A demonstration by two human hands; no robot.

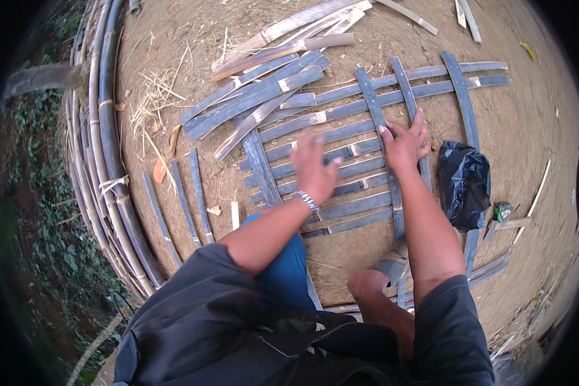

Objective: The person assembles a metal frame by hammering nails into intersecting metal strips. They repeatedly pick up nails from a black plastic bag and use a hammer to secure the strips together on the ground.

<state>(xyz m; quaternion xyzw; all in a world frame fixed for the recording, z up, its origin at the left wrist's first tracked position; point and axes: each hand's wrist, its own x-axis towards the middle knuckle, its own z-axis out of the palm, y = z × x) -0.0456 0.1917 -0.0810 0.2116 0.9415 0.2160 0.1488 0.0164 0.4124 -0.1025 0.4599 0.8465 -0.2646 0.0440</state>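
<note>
On the ground in front of me lies a lattice of split bamboo slats (352, 169), dark on top, with several long strips crossed by uprights. My right hand (404, 145) rests at a long cross slat (371, 96), thumb at its edge and fingers spread apart. Over the slats to the left is my left hand (315, 168), blurred by motion, its thumb held away from the fingers and nothing seen in it. Whether it touches the bamboo I cannot tell. Another cross slat (258, 161) lies at the lattice's left end.
Loose bamboo strips (257, 93) are heaped at the far left of the lattice. A black plastic bag (463, 186) lies to the right, near a tape measure (503, 211) and a wooden-handled tool (513, 224). Long bamboo poles (106, 128) line the left edge, beside green plants.
</note>
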